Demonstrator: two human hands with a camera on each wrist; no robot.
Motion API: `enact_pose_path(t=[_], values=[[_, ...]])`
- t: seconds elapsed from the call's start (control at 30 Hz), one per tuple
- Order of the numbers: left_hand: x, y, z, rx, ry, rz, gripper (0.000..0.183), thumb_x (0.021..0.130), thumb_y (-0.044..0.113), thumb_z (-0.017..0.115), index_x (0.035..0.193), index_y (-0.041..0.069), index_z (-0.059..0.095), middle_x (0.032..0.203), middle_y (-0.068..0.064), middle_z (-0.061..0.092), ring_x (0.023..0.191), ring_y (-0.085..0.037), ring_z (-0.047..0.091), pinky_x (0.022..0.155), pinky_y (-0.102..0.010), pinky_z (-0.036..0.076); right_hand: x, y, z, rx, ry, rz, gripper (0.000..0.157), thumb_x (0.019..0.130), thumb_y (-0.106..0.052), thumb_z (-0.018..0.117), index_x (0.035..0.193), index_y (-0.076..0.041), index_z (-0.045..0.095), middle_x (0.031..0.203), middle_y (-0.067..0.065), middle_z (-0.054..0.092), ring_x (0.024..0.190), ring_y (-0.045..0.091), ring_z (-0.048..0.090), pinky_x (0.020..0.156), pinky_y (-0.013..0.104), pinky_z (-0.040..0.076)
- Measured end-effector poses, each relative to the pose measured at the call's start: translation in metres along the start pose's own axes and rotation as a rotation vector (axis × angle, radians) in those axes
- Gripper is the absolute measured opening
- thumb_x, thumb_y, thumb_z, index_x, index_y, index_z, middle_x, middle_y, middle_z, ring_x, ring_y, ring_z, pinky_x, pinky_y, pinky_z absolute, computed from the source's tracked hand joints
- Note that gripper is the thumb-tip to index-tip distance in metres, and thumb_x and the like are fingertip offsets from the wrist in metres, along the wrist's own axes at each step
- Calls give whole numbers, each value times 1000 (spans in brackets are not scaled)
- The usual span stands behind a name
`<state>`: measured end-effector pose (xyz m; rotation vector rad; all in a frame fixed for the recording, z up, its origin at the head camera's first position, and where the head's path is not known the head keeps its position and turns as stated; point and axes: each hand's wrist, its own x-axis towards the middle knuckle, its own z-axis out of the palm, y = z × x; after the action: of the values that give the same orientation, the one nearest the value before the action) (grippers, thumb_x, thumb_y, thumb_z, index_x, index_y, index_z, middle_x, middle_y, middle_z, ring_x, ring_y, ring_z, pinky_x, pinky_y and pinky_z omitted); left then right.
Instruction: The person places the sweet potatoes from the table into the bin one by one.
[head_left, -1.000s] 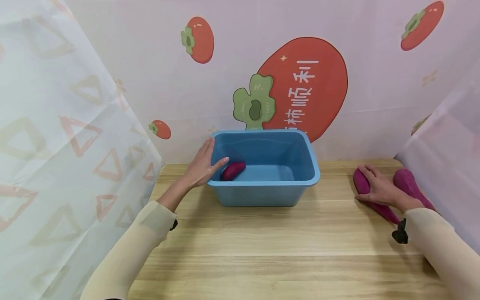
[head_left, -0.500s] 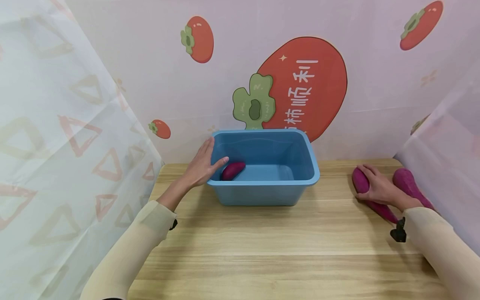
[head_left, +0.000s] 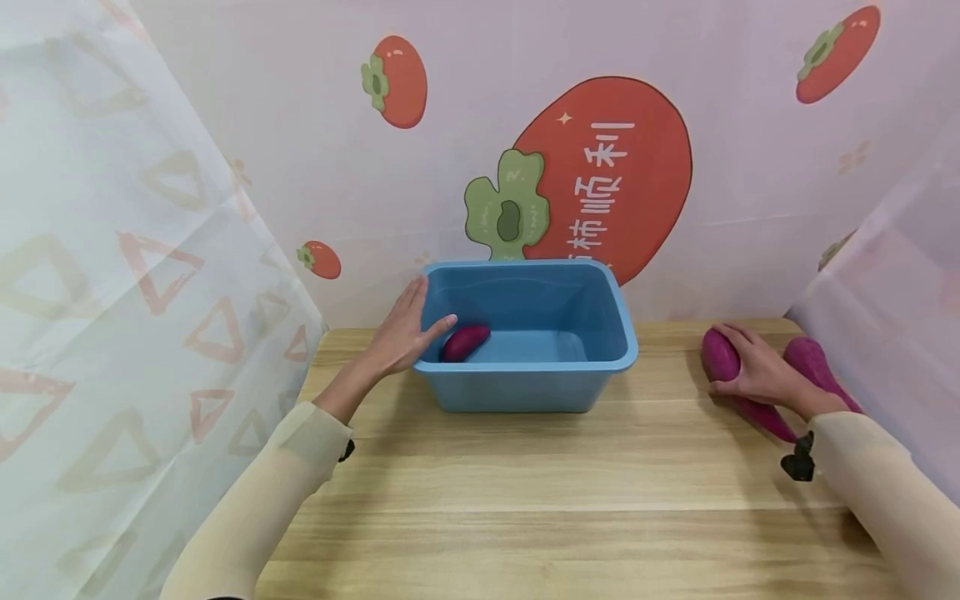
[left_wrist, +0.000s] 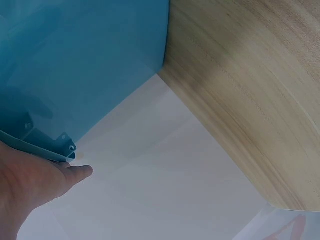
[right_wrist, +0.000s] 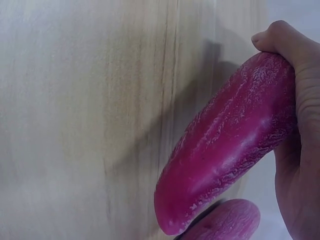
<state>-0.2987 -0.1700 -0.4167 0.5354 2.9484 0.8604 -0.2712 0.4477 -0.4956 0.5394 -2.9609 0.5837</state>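
In the head view my left hand [head_left: 397, 337] rests on the left rim of a blue plastic bin [head_left: 525, 367], fingers straight and thumb over the edge. A small purple sweet potato [head_left: 467, 342] lies in the bin's left part. To the right, my right hand [head_left: 761, 375] grips a longer purple sweet potato [head_left: 720, 354] from above, thumb on its near side and fingers across its far side. In the right wrist view this sweet potato [right_wrist: 225, 145] casts a shadow on the wood. Another sweet potato [head_left: 813, 362] lies just right of that hand, partly hidden by the wrist.
The wooden table [head_left: 540, 500] ends at a back wall sheet [head_left: 720, 258] with persimmon prints, close behind the bin. White sheets hang at both sides, the right one [head_left: 892, 325] near the right-hand sweet potato.
My right hand has closed more firmly round the long sweet potato, which has shifted slightly up and left in the head view. My left hand and the bin stay in place.
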Motion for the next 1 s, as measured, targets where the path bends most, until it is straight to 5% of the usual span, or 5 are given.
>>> enact_pose_path(t=[1.0], values=[[1, -1, 1, 0, -7, -8, 103, 103, 73, 40, 170, 12, -8, 179, -11, -4, 165, -33, -1, 130, -60, 10, 8, -9, -22, -50, 76, -118, 95, 69, -12, 94, 149, 1, 46, 146, 37, 41, 108, 57, 59, 75, 66, 55]])
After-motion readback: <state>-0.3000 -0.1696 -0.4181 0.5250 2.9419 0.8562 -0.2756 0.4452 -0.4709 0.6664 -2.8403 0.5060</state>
